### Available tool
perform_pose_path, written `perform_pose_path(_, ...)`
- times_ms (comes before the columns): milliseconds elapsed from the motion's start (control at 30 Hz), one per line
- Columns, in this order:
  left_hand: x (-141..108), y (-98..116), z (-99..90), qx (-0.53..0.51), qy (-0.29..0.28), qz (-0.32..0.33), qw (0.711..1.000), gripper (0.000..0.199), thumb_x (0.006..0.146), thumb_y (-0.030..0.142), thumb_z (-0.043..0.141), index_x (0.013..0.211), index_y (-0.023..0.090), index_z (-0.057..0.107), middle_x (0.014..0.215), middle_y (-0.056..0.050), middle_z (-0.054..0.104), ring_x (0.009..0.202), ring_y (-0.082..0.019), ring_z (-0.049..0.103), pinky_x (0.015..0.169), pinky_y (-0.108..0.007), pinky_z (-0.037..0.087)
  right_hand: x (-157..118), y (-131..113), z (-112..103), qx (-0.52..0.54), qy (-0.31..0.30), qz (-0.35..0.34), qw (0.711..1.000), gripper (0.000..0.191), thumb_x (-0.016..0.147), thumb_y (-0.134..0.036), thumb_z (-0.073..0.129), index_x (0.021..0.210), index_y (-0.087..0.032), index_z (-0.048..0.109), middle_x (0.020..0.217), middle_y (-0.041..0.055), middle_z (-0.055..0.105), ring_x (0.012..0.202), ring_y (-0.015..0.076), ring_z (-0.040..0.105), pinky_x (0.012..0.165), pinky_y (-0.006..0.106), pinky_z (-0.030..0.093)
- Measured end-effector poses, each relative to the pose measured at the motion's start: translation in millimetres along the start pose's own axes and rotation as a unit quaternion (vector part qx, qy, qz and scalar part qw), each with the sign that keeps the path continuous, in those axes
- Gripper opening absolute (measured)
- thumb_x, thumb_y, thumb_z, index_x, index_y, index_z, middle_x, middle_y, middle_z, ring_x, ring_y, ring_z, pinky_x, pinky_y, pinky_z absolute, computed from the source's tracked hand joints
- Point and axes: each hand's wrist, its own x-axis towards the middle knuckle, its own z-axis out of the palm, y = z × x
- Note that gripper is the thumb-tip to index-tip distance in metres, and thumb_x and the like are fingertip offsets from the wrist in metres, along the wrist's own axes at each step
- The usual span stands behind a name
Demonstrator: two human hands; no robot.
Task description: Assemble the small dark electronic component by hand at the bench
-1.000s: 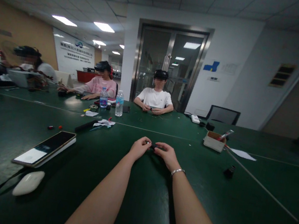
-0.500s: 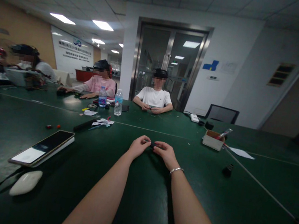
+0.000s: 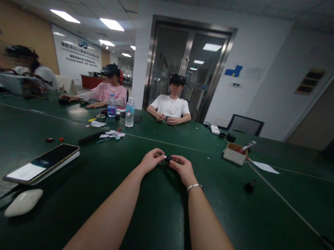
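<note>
Just above the green table, a small black object with a shiny silver end [image 3: 167,159] spans the gap between my hands. It looks like a USB stick, but is too small to be sure. The fingertips of my left hand [image 3: 151,161] pinch around its silver end. My right hand [image 3: 183,168], with a silver bracelet on the wrist, grips the black end between thumb and fingers. Both hands are closed, and the fingers hide part of the object.
On the green table [image 3: 156,225], a phone [image 3: 41,164] and a white mouse [image 3: 24,202] lie left. Two water bottles [image 3: 130,112] stand farther back. A small box [image 3: 234,154] and a black piece [image 3: 250,186] are right. Several people sit across, including one in a white shirt [image 3: 170,106].
A silver end now shows between my fingertips, where only a dark body was visible. My hands remain close together. The whole view has shifted slightly.
</note>
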Motion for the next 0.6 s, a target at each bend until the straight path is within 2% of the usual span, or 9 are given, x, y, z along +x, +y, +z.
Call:
perform_pose_path(100,0.0,-0.1,0.3,0.0,0.001,-0.002,1.0,0.021,0.075,0.031,0.059,0.088,0.014,0.06,0.07,-0.003,0.062,0.064,-0.012,0.056,0.063,-0.025,0.045,-0.5,-0.3,-0.2,0.002,0.002,0.001,1.0,0.033,0.06,-0.014,0.074,0.092,-0.014,0.066,0.083,0.0033,0.066,0.066,0.0115,0.066,0.072,0.027,0.056)
perform_pose_path(267,0.4,0.0,-1.5,0.042,0.029,0.016,0.999,0.021,0.073,0.031,0.062,0.086,0.016,0.062,0.082,-0.005,0.062,0.07,-0.013,0.057,0.066,-0.025,0.045,0.3,1.3,-0.5,0.003,0.0,0.001,1.0,0.034,0.059,-0.013,0.074,0.093,-0.013,0.066,0.083,0.0028,0.066,0.067,0.0114,0.066,0.073,0.026,0.056)
perform_pose_path(467,0.4,0.5,-1.9,0.034,0.014,-0.005,0.999,0.023,0.075,0.035,0.059,0.089,0.017,0.06,0.07,0.0,0.057,0.062,-0.011,0.053,0.056,-0.022,0.041,1.0,2.4,-0.9,-0.005,-0.002,-0.003,1.0,0.035,0.059,-0.014,0.075,0.093,-0.014,0.066,0.084,0.0037,0.066,0.067,0.0114,0.066,0.072,0.026,0.056)
perform_pose_path(600,0.4,2.3,-1.8,0.044,0.015,-0.003,0.999,0.022,0.074,0.032,0.06,0.088,0.016,0.063,0.073,-0.002,0.059,0.066,-0.012,0.054,0.059,-0.022,0.042,2.0,3.3,-1.9,-0.006,-0.002,-0.003,1.0,0.034,0.06,-0.014,0.075,0.093,-0.014,0.067,0.085,0.0039,0.066,0.068,0.012,0.066,0.072,0.027,0.056)
